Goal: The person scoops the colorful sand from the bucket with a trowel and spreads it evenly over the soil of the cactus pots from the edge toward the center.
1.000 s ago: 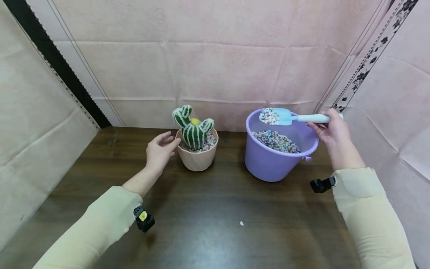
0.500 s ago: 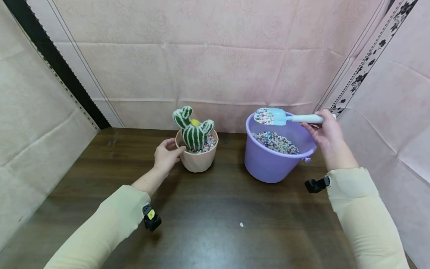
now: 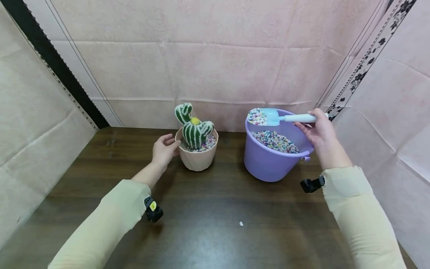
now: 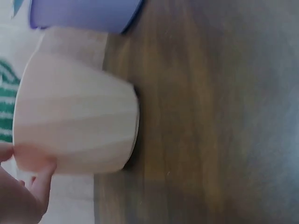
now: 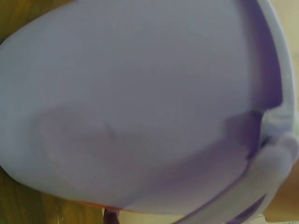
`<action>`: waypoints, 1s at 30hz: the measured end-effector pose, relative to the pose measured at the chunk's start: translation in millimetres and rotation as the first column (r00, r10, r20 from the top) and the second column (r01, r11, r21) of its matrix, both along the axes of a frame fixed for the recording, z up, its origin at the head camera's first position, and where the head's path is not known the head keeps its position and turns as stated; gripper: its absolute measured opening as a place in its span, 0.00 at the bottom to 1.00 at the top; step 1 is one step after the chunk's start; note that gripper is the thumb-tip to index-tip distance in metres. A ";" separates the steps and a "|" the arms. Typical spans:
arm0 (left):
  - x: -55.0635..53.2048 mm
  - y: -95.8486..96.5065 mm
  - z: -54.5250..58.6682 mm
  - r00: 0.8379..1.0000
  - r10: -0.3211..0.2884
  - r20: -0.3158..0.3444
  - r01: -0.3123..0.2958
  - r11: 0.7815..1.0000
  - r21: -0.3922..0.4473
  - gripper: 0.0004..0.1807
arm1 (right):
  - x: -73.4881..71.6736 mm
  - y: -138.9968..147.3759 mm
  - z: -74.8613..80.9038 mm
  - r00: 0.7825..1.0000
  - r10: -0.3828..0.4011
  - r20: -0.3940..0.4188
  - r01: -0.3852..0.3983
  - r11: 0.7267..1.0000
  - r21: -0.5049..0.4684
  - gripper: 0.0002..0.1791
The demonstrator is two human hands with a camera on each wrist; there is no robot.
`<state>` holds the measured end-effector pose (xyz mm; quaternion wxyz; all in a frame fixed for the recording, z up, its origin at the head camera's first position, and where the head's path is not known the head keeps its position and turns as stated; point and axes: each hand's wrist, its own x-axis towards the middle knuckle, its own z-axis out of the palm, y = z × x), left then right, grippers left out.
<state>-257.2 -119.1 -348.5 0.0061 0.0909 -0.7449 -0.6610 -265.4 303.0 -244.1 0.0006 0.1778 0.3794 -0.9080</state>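
My left hand [image 3: 164, 150] is at the left side of a pale pink flower pot [image 3: 198, 158], thumb on the front wall and fingers at the rim. The left wrist view shows the thumb and a fingertip against the pot wall [image 4: 79, 112]. A green-and-white knitted cactus [image 3: 194, 135] with a yellow top stands in the pot among coloured pebbles [image 3: 210, 141]. My right hand [image 3: 322, 132] grips the handle of a light blue shovel [image 3: 273, 117], its blade loaded with pastel pebbles. The shovel is held level over a purple bucket [image 3: 268, 164].
More coloured pebbles [image 3: 275, 141] lie inside the bucket. In the right wrist view, the bucket's wall [image 5: 140, 93] and its handle [image 5: 243, 186] fill most of the picture. A white chip [image 3: 241, 223] lies on the dark wooden table [image 3: 201, 239]. Pale cloth walls [image 3: 215, 67] enclose the back and sides.
My right hand has carried the loaded shovel left, its blade now at the bucket's left rim. My left hand has come right to the pot, and the cactus has shifted slightly.
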 end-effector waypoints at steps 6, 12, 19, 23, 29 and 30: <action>0.5 9.1 -1.9 1.000 -0.003 0.010 0.003 0.999 -0.044 0.27 | 1.0 -8.3 0.7 1.000 0.003 0.003 -0.003 0.999 0.035 0.06; -8.8 1.3 -1.4 0.997 -0.077 -0.001 0.077 0.996 -0.034 0.25 | 0.2 -22.7 -0.6 0.999 0.036 0.000 -0.035 0.997 0.075 0.04; -15.1 1.2 3.4 0.999 0.007 -0.033 -0.007 1.000 -0.007 0.21 | -4.7 -42.7 -1.8 0.998 0.068 -0.009 -0.067 0.989 0.135 0.03; -18.9 2.5 5.3 0.997 0.060 -0.044 -0.061 0.998 -0.030 0.19 | -8.1 -53.1 -4.0 0.995 0.096 -0.014 -0.092 0.983 0.156 0.03; -23.0 2.6 6.1 0.998 0.062 -0.027 -0.062 0.998 -0.017 0.19 | -12.2 -65.1 -7.3 0.995 0.101 -0.015 -0.096 0.978 0.184 0.02; -23.2 2.5 5.9 0.998 0.060 -0.025 -0.061 0.998 -0.018 0.19 | -12.6 -66.5 -7.6 0.995 0.101 -0.016 -0.096 0.977 0.191 0.02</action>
